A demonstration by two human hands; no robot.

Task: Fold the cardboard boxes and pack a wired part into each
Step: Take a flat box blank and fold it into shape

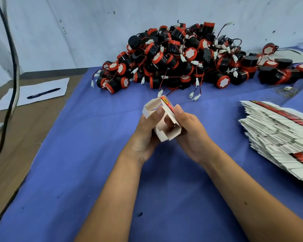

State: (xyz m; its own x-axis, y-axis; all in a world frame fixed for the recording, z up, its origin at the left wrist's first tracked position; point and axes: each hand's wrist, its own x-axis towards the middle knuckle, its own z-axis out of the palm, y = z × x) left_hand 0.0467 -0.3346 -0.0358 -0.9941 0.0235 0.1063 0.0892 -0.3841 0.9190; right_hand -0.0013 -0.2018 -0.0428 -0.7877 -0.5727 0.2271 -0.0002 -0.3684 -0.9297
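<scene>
A small white cardboard box (166, 131) with a red printed side is held above the blue cloth, opened into a tube with its end flaps loose. My left hand (145, 135) grips its left side, with fingers reaching inside the open end. My right hand (189, 131) grips the right, red side. A large pile of black and red wired parts (185, 56) with white connectors lies at the back. A stack of flat unfolded boxes (278, 135) sits at the right.
The blue cloth (87, 154) covers most of the table. At the left, a sheet of paper (42, 89) with a black pen (43, 93) lies on the brown tabletop. A black cable (12, 81) hangs down at the far left.
</scene>
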